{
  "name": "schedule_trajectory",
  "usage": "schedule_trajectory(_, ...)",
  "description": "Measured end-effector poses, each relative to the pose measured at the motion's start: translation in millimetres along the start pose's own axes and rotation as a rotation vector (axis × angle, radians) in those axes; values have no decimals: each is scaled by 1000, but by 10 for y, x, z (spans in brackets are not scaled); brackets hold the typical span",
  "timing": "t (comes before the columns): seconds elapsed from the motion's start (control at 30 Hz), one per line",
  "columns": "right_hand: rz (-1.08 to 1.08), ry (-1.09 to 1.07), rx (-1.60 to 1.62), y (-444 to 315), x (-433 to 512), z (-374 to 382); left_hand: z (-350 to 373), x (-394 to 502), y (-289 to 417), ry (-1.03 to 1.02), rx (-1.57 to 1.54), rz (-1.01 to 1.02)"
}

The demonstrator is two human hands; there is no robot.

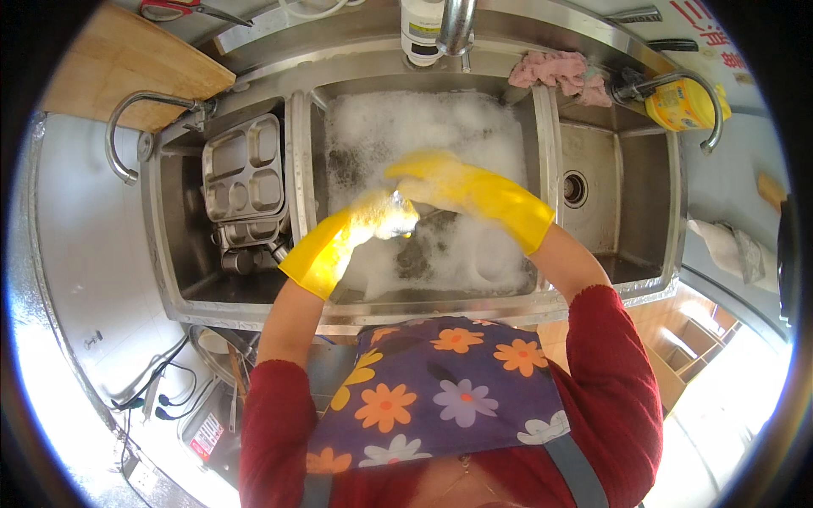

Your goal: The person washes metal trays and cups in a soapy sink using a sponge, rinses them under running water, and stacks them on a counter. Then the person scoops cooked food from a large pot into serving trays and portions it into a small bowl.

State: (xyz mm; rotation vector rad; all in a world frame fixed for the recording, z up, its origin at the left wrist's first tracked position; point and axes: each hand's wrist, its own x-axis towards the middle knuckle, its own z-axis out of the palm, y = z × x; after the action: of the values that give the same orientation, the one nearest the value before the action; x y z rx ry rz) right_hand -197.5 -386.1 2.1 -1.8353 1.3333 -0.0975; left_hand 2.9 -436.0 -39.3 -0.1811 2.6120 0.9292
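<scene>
Both hands wear yellow rubber gloves over the middle sink basin, which holds foamy, cloudy water (489,127). My left hand (381,216) is at the centre of the basin, with foam and strong glare on its fingers; a small shiny metal piece shows by the fingertips, too bright to name. Close by, my right hand (438,178) reaches in from the right, blurred, its fingers pointing left just above the left hand. Whether it grips anything is hidden by blur and foam. Dark patches of water show between the suds.
Stacked steel compartment trays (244,168) stand in the left basin, above metal containers. A pink cloth (556,70) lies on the right divider's back end. Behind are a faucet (457,28), a wooden board (133,63), scissors (190,11) and a yellow detergent bottle (683,105). The right basin has a drain (575,188).
</scene>
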Motion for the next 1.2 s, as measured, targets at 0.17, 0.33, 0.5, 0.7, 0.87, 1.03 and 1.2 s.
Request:
schedule_trajectory(0.17, 175, -65, 350, -223, 0, -39, -45, 153, -203, 254, 107, -509)
schedule_trajectory(0.33, 339, -202, 498, -102, 63, 108, 120, 186, -280, 428, 130, -482)
schedule_trajectory(0.5, 447, 107, 928, 39, 156, 355, 279, 199, -108, 960, -299, -497)
schedule_trajectory(0.7, 418, 229, 1078, 259, 333, 786, 356, 552, -169, 935, -1189, -881)
schedule_trajectory(0.87, 391, 414, 1810, 485, 419, 1159, 728, 625, -463, 679, -464, -1030)
schedule_trajectory(1.03, 498, 397, 1468, 917, 299, 1173, 990, 548, -654, 379, 88, -922)
schedule_trajectory(1.2, 359, 691, 1330, 880, 530, 892, 801, 587, -520, 1123, -1866, -811)
